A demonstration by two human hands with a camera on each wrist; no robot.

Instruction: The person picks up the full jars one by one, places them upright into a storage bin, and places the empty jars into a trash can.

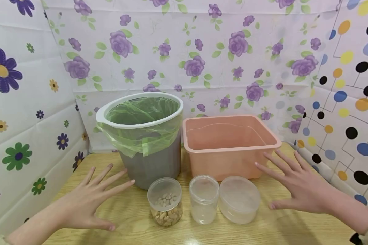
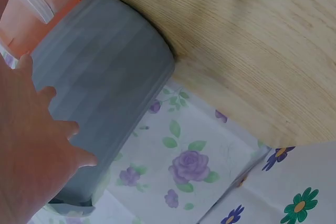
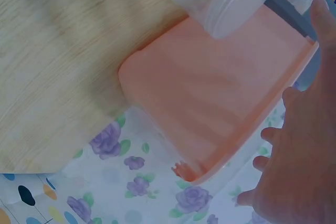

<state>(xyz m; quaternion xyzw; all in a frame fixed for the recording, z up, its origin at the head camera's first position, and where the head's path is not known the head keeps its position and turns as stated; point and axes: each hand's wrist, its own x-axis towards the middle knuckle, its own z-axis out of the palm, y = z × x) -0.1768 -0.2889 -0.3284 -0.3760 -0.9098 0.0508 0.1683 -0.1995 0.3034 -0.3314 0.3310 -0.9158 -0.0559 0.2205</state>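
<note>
The left hand (image 1: 87, 201) and right hand (image 1: 305, 187) are spread wide, holding nothing. Between them stand in 1 row, from left, the nut jar (image 1: 166, 209), tall jar (image 1: 204, 200) and low jar (image 1: 239, 200).

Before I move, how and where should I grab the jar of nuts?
Hold the jar of nuts by its round wall below the rim, likely best with your left hand from the left: it stands upright, with the tall clear jar close on its right and the gray bin behind.
</note>
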